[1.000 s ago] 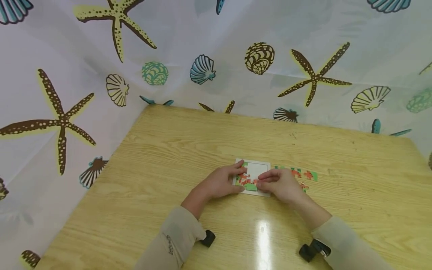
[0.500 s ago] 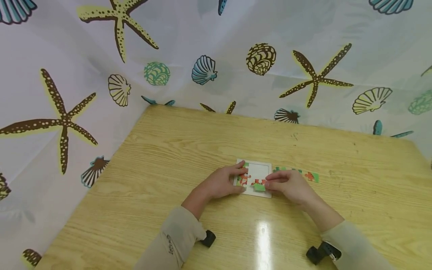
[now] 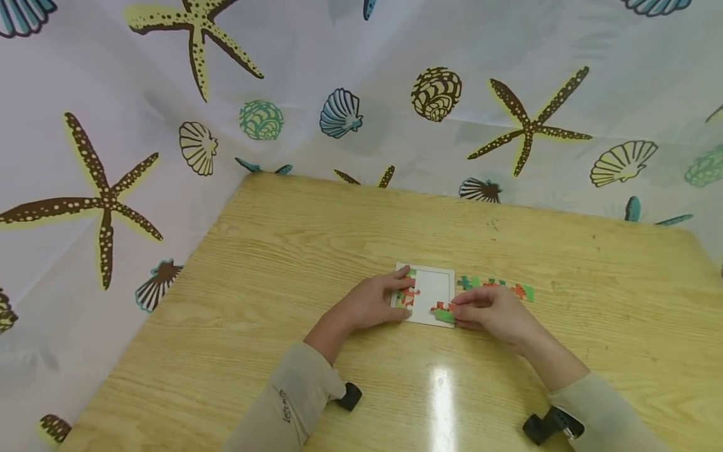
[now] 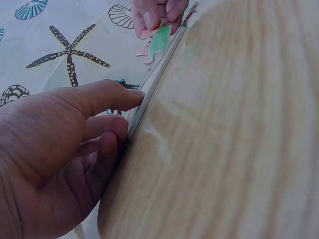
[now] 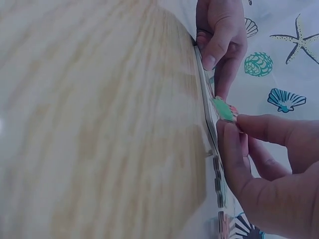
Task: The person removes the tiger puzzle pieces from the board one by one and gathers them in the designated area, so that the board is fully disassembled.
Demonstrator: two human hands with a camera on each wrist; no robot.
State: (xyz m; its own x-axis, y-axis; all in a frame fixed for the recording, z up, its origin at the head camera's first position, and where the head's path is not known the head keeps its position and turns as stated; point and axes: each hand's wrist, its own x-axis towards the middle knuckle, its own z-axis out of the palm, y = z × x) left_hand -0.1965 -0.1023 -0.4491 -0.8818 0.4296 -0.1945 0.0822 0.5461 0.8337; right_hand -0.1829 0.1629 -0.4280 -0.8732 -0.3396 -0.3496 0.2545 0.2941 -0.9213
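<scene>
Wood-grain tabletop (image 3: 316, 232) is bearing the puzzle tray (image 3: 432, 286) mid-frame. Over its lower-right corner, the jigsaw piece (image 3: 444, 315) is extending leftward from my pinching right hand (image 3: 498, 315); my spread left hand (image 3: 369, 304) is touching the tray.

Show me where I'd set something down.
Free: yellow wooden tabletop between white square puzzle tray and shell-printed white cloth, and left of the left hand. Crowded: tray's right, with red-green puzzle pieces and the right hand.

Can read no word for certain — can only make out one short run of dark lettering (image 3: 285, 407) along the left sleeve (image 3: 304, 392) — too small and blurred to spell out.
</scene>
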